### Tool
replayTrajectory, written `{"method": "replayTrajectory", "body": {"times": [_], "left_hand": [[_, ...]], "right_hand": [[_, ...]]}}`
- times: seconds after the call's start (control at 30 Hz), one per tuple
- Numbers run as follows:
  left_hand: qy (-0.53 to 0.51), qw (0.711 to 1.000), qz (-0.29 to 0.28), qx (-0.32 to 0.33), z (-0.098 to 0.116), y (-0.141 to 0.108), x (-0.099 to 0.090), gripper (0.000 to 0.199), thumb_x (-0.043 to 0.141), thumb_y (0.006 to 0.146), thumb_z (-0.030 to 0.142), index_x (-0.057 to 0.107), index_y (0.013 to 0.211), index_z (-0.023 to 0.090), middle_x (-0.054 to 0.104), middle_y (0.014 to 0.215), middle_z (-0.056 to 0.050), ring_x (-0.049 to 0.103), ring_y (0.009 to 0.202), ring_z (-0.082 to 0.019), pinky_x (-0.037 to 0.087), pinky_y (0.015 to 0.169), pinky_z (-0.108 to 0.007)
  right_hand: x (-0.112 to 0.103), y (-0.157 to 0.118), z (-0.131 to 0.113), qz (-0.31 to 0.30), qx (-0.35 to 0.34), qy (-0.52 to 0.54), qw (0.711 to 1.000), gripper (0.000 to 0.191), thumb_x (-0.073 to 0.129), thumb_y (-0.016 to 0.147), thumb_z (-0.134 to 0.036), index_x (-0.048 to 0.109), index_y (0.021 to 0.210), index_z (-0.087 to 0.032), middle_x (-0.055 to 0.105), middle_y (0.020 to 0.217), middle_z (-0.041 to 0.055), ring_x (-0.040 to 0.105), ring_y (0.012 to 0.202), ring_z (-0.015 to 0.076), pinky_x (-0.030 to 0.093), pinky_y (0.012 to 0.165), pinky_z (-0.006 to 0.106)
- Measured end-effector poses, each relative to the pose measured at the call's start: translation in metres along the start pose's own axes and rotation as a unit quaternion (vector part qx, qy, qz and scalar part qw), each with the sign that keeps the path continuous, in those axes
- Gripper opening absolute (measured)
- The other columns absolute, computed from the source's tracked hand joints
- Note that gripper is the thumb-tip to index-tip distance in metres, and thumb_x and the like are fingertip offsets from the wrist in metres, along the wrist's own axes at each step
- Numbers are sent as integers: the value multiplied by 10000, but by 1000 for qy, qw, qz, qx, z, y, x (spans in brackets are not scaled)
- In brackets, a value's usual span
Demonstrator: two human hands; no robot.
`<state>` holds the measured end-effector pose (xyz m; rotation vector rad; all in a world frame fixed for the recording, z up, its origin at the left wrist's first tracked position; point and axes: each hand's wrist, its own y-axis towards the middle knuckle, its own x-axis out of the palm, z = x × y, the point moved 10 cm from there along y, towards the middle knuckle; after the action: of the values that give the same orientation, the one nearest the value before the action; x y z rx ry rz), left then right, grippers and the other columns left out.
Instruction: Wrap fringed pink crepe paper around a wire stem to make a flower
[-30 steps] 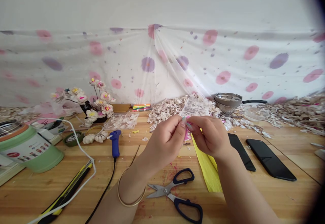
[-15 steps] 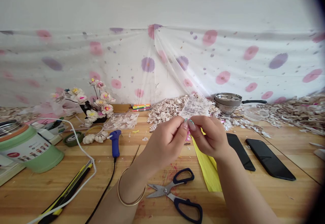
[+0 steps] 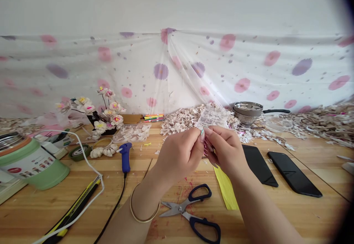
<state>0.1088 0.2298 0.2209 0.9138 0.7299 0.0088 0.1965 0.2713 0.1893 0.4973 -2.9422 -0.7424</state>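
Observation:
My left hand (image 3: pixel 179 153) and my right hand (image 3: pixel 228 150) meet above the middle of the table, fingertips pinched closely together. Whatever they pinch is mostly hidden; a sliver of pink shows between them, too small to name. Below them on the wood lie scissors (image 3: pixel 180 209) with dark blue handles, blades spread apart. A strip of yellow paper (image 3: pixel 226 188) lies partly beneath my right hand. Just behind my fingers is a clear plastic tray (image 3: pixel 212 115) with pale pieces.
To the left are a blue glue gun (image 3: pixel 125 159), garlic bulbs (image 3: pixel 110 149), a green container (image 3: pixel 41 166), a yellow-black cutter (image 3: pixel 74 207) and artificial flowers (image 3: pixel 110 111). Right are a black phone (image 3: pixel 294 174), another dark slab (image 3: pixel 260 166) and metal bowls (image 3: pixel 248 111). Pale scraps (image 3: pixel 179 120) heap along the wall.
My right hand has turned slightly and its lower fingers now extend below the pinch. Less of the yellow paper shows behind it. My left hand stays nearly in place.

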Motion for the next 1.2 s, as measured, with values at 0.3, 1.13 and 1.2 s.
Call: {"method": "replayTrajectory", "body": {"times": [0.3,1.13,1.2], "left_hand": [[6,997,72,9,2,-1,-11,272,426,964,226,387,695,226,414,584,30,398,546,-135,272,529,-290],[-669,685,-153,-245,-12,-10,58,320,629,882,370,483,675,175,444,457,73,296,335,-31,260,380,-174],[-683,665,-179,-242,-10,-11,61,295,613,886,344,493,679,171,441,448,70,285,322,-32,264,377,-173]], "right_hand": [[1,2,-2,-2,45,132,990,399,613,891,-445,496,593,-206,381,402,-81,237,306,58,136,300,207],[8,7,-18,-100,-147,143,974,87,700,909,-325,773,866,-306,588,1456,18,507,1384,249,496,1060,448],[11,7,-16,-114,-121,165,972,114,682,921,-329,783,869,-314,574,1470,7,498,1391,245,516,1023,415]]}}
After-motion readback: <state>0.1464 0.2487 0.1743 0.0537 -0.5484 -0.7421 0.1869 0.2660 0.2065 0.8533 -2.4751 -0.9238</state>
